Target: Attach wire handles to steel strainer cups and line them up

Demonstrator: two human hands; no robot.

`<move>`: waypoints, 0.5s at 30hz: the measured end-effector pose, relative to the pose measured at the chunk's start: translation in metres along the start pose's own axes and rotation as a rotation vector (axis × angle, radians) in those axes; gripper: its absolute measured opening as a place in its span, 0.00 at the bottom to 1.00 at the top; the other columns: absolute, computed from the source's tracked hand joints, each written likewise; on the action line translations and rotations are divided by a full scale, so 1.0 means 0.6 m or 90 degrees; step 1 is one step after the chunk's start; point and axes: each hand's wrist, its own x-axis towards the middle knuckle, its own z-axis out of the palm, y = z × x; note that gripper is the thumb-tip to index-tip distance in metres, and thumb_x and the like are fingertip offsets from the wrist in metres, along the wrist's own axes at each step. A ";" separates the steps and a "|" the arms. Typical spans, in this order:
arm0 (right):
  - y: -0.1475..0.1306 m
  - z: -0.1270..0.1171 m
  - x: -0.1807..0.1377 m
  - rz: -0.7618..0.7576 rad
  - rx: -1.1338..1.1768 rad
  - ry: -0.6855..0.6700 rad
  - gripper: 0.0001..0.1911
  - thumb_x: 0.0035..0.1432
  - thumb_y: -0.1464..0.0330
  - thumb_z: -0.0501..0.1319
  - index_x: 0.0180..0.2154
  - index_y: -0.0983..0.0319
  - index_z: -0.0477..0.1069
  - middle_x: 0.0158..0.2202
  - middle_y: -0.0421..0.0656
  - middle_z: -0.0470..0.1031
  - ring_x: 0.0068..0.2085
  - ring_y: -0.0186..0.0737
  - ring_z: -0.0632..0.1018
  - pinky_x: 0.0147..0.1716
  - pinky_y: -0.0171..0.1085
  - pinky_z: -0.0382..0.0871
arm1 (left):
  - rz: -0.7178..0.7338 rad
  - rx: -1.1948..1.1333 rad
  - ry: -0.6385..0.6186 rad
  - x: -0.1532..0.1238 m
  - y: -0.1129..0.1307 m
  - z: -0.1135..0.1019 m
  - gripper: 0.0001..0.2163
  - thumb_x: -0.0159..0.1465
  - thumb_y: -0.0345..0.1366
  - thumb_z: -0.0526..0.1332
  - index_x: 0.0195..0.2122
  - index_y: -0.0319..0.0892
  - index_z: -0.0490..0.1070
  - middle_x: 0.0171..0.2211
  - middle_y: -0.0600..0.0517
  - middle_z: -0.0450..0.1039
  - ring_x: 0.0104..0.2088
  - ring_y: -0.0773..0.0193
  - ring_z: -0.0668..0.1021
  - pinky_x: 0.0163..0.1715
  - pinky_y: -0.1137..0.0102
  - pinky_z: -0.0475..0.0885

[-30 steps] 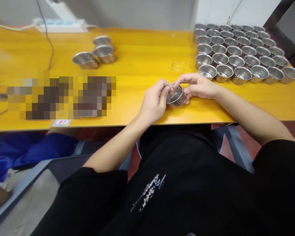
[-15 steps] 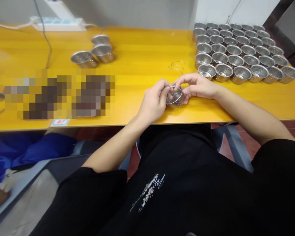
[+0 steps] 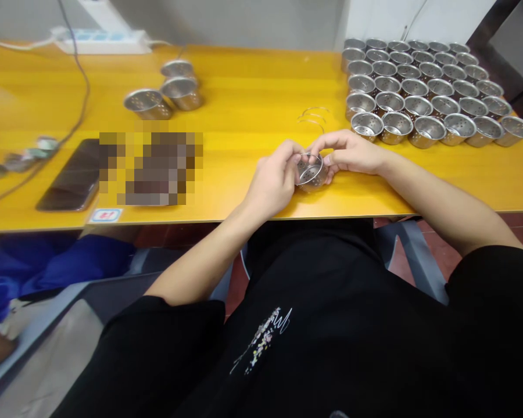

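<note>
Near the table's front edge, a small perforated metal strainer basket (image 3: 312,177) is held between my two hands. My left hand (image 3: 275,174) closes on its left side, thumb and fingers at the rim. On the other side my right hand (image 3: 342,154) grips the rim and wall with curled fingers. A thin wire ring (image 3: 316,181) lies at the basket's mouth; whether it is seated all round I cannot tell. Just beyond my hands, several curved thin wires (image 3: 312,123) lie on the yellow table (image 3: 253,104).
Rows of perforated metal baskets (image 3: 427,132) stand at the right. Three more baskets (image 3: 146,103) stand at the back left, near a white power strip (image 3: 102,42). A phone (image 3: 72,177), a cable (image 3: 86,87) and a blurred-out item (image 3: 161,168) are on the left. Someone in blue sits left.
The wire ring has come down closer to the basket's rim, and the basket's mouth shows more plainly. Both hands stay almost in place.
</note>
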 end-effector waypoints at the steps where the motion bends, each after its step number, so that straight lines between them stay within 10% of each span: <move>1: -0.001 0.000 0.000 -0.002 0.001 -0.005 0.18 0.68 0.65 0.88 0.50 0.64 0.85 0.45 0.44 0.90 0.38 0.35 0.90 0.41 0.32 0.92 | -0.001 0.003 -0.001 0.000 -0.001 0.000 0.16 0.92 0.54 0.59 0.50 0.50 0.76 0.31 0.53 0.80 0.30 0.54 0.82 0.38 0.59 0.81; 15: -0.007 0.002 0.000 0.004 0.008 -0.012 0.17 0.68 0.64 0.87 0.49 0.66 0.86 0.50 0.48 0.92 0.40 0.36 0.91 0.43 0.32 0.92 | 0.020 0.019 0.006 0.000 0.000 -0.002 0.18 0.93 0.52 0.57 0.48 0.50 0.77 0.30 0.52 0.81 0.29 0.53 0.83 0.36 0.58 0.82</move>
